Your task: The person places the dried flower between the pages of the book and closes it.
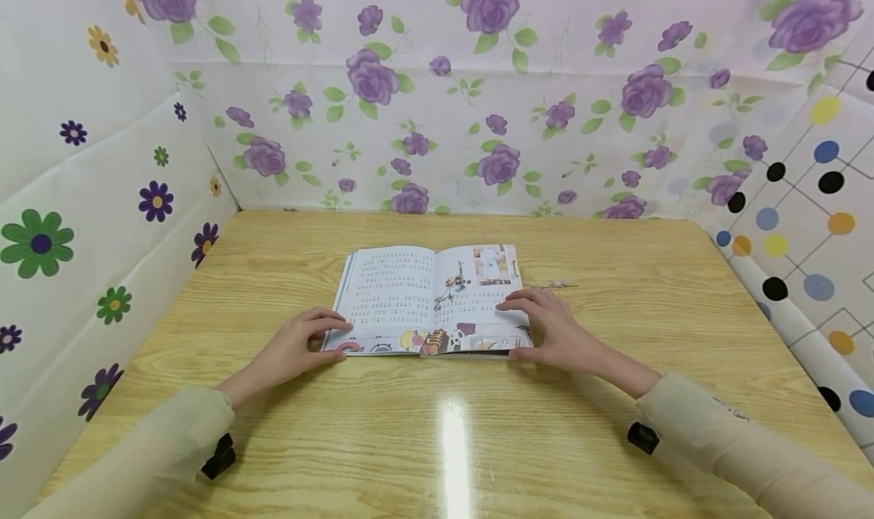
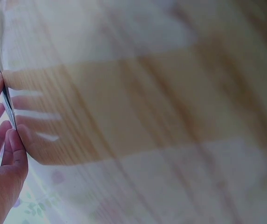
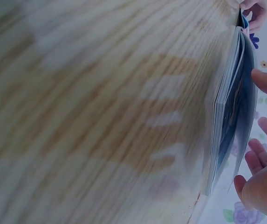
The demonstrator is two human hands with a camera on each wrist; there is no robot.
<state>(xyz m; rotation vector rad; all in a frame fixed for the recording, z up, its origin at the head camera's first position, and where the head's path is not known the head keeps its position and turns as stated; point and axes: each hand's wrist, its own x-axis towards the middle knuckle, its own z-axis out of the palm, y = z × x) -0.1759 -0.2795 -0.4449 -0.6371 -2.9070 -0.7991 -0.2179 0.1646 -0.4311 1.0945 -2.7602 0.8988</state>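
Observation:
An open book [image 1: 382,291] lies on the table, with rows of print on its left page and pictures along the bottom of both pages. My left hand [image 1: 303,344] rests at its lower left corner, fingertips on the page and thumb by the bottom edge. In the left wrist view, the left fingers [image 2: 16,144] reach down beside the book's edge. My right hand [image 1: 556,333] spans the lower right corner, fingers over the right page and thumb at the bottom edge. The right wrist view shows the upper leaves [image 3: 249,88] bowed up near the spread right fingers [image 3: 266,156].
The wooden table [image 1: 444,420] carries a bright glare strip in front of the book. A slim pinkish thing [image 1: 560,283] lies right of the book, its kind unclear. Flowered cloth [image 1: 437,117] hangs behind, with patterned sheets at both sides. A black device [image 1: 642,437] sits under the right wrist.

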